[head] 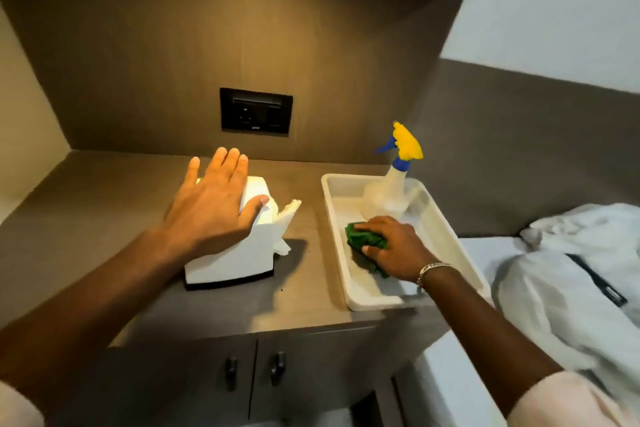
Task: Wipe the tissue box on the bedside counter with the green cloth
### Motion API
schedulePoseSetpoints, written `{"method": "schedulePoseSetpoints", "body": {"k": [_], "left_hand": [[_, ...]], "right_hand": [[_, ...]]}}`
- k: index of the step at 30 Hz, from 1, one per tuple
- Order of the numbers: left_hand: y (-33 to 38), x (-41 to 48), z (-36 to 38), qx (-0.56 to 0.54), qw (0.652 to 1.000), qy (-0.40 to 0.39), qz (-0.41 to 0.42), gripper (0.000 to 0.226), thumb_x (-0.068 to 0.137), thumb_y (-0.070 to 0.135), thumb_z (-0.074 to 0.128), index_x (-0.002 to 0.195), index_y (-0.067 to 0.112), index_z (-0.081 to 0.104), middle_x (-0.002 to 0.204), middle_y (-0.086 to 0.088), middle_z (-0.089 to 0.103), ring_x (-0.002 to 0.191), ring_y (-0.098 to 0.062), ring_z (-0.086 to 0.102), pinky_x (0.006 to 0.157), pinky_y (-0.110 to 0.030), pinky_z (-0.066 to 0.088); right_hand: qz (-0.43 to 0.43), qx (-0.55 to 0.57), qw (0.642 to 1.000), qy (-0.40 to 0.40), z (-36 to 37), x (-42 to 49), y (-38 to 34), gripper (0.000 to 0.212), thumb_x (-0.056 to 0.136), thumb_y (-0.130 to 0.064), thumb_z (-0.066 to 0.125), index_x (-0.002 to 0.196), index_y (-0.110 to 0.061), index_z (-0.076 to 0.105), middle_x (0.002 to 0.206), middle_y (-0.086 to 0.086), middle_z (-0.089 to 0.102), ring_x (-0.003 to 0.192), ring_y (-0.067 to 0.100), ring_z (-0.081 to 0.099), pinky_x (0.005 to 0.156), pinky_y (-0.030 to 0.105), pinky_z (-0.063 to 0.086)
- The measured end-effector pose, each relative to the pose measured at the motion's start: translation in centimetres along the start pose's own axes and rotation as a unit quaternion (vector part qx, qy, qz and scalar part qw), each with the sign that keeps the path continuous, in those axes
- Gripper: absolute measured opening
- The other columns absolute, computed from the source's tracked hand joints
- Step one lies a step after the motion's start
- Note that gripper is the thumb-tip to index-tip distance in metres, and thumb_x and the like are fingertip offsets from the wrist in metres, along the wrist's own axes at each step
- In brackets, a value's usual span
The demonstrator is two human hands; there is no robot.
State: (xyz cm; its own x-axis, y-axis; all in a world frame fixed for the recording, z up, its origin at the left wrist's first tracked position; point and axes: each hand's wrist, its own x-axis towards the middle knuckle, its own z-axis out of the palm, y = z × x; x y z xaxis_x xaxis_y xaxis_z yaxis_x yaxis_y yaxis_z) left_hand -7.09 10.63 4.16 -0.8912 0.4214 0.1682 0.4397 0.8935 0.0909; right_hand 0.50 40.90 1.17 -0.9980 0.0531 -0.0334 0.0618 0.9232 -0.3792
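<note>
Two hands are seen: the left hand point(214, 204), spread wide, is laid over the tissue box point(239, 253); the green cloth point(367, 241) is gripped under the right hand point(394, 246).

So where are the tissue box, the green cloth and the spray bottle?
tissue box point(235, 262): head view, white front side.
green cloth point(363, 237): head view, bunched part left of the fingers.
spray bottle point(389, 192): head view, clear body.

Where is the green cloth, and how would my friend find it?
Find the brown bedside counter under the black wall socket. On its right side sits a white tray holding a spray bottle with a yellow and blue top. The green cloth lies in that tray under the right hand, the only dark green thing there.
</note>
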Motion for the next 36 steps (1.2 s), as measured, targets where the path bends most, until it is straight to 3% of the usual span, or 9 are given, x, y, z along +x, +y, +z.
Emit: {"method": "schedulePoseSetpoints", "body": {"k": [7,11,14,18,21,25,28,33,36], "left_hand": [[-0.3,0.1,0.1,0.030,0.997,-0.061,-0.026,0.088,0.080,0.068,-0.006,0.151,0.016,-0.005,0.162,-0.004,-0.007,0.148,-0.019,-0.011,0.119,-0.046,-0.002],[0.1,-0.6,-0.6,0.013,0.999,-0.020,-0.035,0.082,0.085,0.062,0.005,0.151,0.014,0.004,0.163,-0.004,0.004,0.149,-0.018,-0.002,0.120,-0.042,0.001],[1.7,-3.0,-1.5,-0.103,0.984,0.144,-0.027,0.071,0.091,0.049,0.026,0.151,0.014,0.011,0.162,-0.006,0.007,0.149,-0.016,-0.003,0.121,-0.043,-0.001],[7.5,-8.4,1.4,-0.326,0.851,0.374,-0.173,0.067,0.094,0.044,0.037,0.151,0.031,0.003,0.162,0.009,-0.009,0.149,-0.013,-0.004,0.120,-0.050,0.012],[12.4,-9.9,3.9,-0.513,0.727,0.370,-0.266,0.063,0.093,0.049,0.039,0.144,0.041,0.002,0.161,0.013,-0.007,0.148,-0.015,0.007,0.116,-0.031,0.026],[13.3,-8.5,4.7,-0.634,0.640,0.323,-0.290,0.076,0.081,0.051,0.036,0.148,0.032,0.006,0.158,0.012,0.012,0.133,0.001,0.022,0.081,0.006,0.031],[10.2,-8.5,5.3,-0.723,0.562,0.304,-0.262,0.084,0.077,0.063,0.048,0.149,0.029,0.022,0.151,0.009,0.036,0.136,-0.014,0.039,0.099,-0.022,0.046],[4.6,-8.7,4.7,-0.730,0.615,0.205,-0.215,0.067,0.085,0.060,0.034,0.144,0.028,0.036,0.141,-0.007,0.053,0.125,-0.031,0.053,0.105,-0.054,0.043],[3.4,-8.2,3.7,-0.712,0.649,0.153,-0.219,0.084,0.072,0.077,0.040,0.139,0.025,0.043,0.133,-0.012,0.058,0.116,-0.033,0.059,0.099,-0.051,0.049]], "right_hand": [[0.012,-0.157,0.961,-0.226,4.3,1.8,3.3,0.101,0.067,-0.078,0.037,0.142,-0.041,-0.019,0.157,-0.005,-0.028,0.141,0.039,-0.029,0.110,0.071,0.004],[0.007,-0.166,0.952,-0.256,3.5,1.4,2.3,0.102,0.075,-0.072,0.043,0.143,-0.034,-0.023,0.157,0.001,-0.030,0.140,0.039,-0.030,0.112,0.069,-0.001],[-0.012,-0.086,0.965,-0.247,0.2,2.3,0.7,0.087,0.086,-0.051,0.053,0.149,-0.024,-0.001,0.161,0.011,-0.004,0.146,0.037,-0.008,0.118,0.049,-0.002],[-0.120,0.255,0.959,-0.012,-2.2,4.5,-5.8,0.052,0.079,-0.001,0.058,0.128,-0.017,0.052,0.133,0.005,0.054,0.124,0.019,0.048,0.100,0.030,0.038],[-0.123,0.392,0.910,-0.060,-0.9,5.7,-12.8,0.019,0.090,-0.022,0.056,0.105,-0.017,0.066,0.104,0.002,0.066,0.096,0.014,0.057,0.079,0.028,0.044],[-0.081,0.409,0.909,-0.030,1.6,5.7,-16.3,0.052,0.089,-0.056,0.045,0.055,-0.017,0.045,0.057,0.001,0.045,0.048,0.006,0.040,0.056,0.032,0.033],[0.004,0.438,0.898,0.026,2.5,4.1,-15.4,0.067,0.086,-0.062,0.043,0.061,-0.001,0.056,0.063,0.007,0.056,0.059,0.014,0.046,0.061,0.033,0.037],[0.076,0.552,0.829,0.047,5.0,-1.4,-14.3,0.059,0.080,-0.057,0.055,0.073,0.000,0.066,0.079,0.019,0.072,0.074,0.027,0.065,0.069,0.043,0.052],[0.099,0.555,0.821,0.089,6.2,-3.1,-15.6,0.042,0.082,-0.048,0.059,0.073,-0.009,0.070,0.072,0.009,0.074,0.077,0.027,0.070,0.068,0.045,0.057]]}}
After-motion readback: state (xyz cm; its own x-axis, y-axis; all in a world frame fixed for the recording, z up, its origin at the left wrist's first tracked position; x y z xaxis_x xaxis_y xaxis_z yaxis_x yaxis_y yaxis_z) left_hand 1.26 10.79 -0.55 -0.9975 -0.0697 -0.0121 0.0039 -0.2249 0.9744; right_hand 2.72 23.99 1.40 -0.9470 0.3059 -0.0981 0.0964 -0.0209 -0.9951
